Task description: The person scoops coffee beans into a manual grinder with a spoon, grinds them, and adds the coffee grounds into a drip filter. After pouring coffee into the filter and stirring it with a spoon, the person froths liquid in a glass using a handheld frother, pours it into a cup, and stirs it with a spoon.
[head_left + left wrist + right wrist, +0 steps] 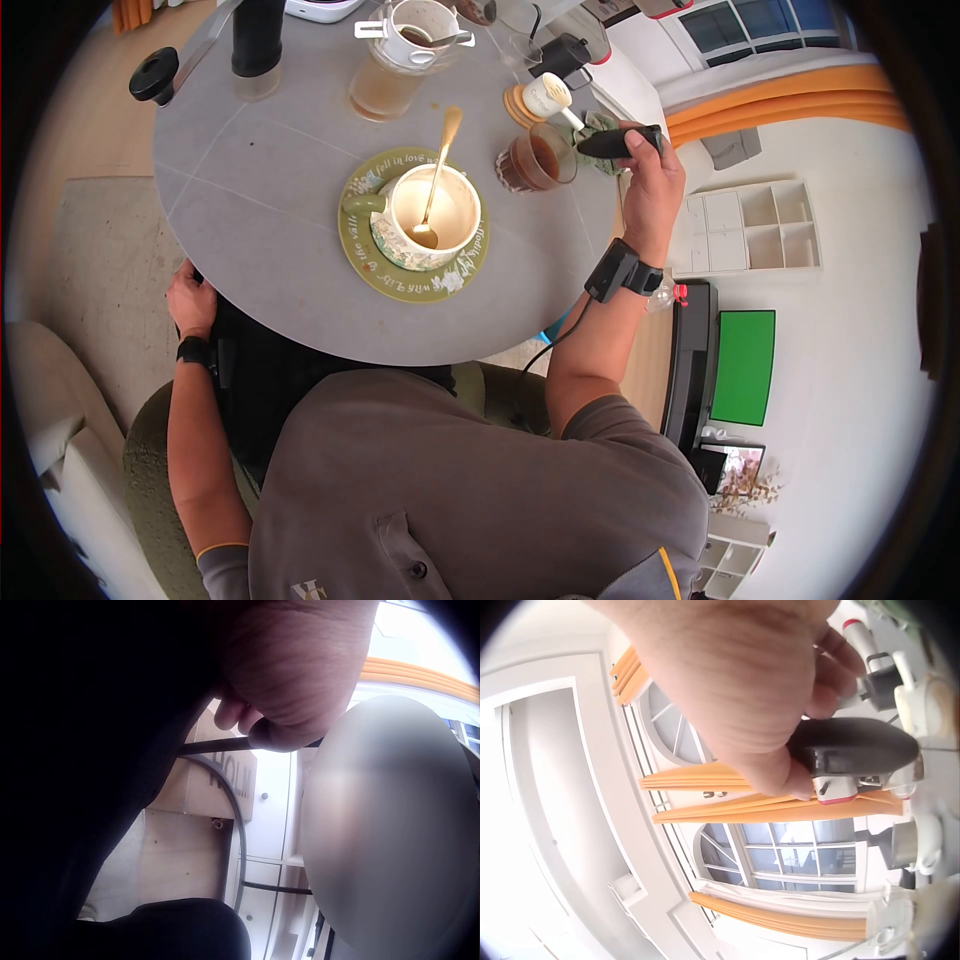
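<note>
My right hand (652, 185) pinches a smooth black oval-ended device (605, 145) between thumb and fingers, above the table's right edge; the device (855, 746) shows dark and glossy in the right wrist view. Just left of it stands a glass (535, 160) of brown liquid. A cup (435, 215) with a gold spoon (440, 165) leaning in it sits on a green lettered saucer (355, 250). My left hand (192, 300) lies loosely curled at the table's left edge. In the left wrist view its fingers (238, 716) hang near a thin dark bar; contact is unclear.
Behind the glass are a small white cup (548, 92) on a wooden stack and a black jug (562, 58). A glass (382, 88) with a white strainer (415, 38) on top stands at the back, and a black cylinder (257, 45) back left. A cable (548, 348) hangs from my right wrist.
</note>
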`<control>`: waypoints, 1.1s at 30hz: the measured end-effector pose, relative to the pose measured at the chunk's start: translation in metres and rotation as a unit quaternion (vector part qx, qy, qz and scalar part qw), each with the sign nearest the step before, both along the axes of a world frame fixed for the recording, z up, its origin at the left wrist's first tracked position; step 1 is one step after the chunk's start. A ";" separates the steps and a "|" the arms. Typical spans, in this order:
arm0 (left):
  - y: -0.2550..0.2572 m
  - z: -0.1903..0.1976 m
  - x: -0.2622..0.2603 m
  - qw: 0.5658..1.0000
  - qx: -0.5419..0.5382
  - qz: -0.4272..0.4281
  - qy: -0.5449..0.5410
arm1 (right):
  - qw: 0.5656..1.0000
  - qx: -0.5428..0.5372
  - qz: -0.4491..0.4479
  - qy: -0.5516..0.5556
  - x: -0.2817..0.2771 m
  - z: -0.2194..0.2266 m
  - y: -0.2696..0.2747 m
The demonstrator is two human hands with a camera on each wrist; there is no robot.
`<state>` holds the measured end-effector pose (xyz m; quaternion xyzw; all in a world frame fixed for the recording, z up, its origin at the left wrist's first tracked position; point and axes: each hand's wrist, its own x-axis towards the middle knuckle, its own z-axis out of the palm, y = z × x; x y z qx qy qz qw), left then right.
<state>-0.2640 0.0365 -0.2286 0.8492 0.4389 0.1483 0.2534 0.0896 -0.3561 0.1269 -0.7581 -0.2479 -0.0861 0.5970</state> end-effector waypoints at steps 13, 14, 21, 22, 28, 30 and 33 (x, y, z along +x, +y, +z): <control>0.002 -0.004 -0.001 1.000 -0.004 0.008 0.016 | 0.999 -0.016 -0.027 -0.008 0.002 0.000 -0.003; 0.002 -0.004 -0.001 1.000 -0.004 0.009 0.016 | 0.999 -0.033 -0.033 0.003 0.005 -0.001 -0.007; 0.001 -0.003 -0.002 1.000 0.001 0.003 0.009 | 0.998 -0.032 -0.045 -0.017 0.001 0.000 0.000; 0.001 -0.001 -0.001 1.000 0.001 0.006 0.008 | 0.998 -0.032 -0.045 -0.017 0.002 -0.001 -0.002; 0.001 -0.003 -0.002 1.000 0.006 0.007 0.008 | 1.000 -0.017 -0.023 -0.012 0.006 -0.003 -0.003; 0.001 -0.005 -0.002 1.000 0.007 0.007 0.012 | 0.998 -0.034 -0.040 -0.022 0.006 -0.002 -0.002; 0.001 -0.004 -0.002 1.000 0.006 0.007 0.015 | 0.998 -0.050 -0.039 -0.018 0.003 -0.002 -0.002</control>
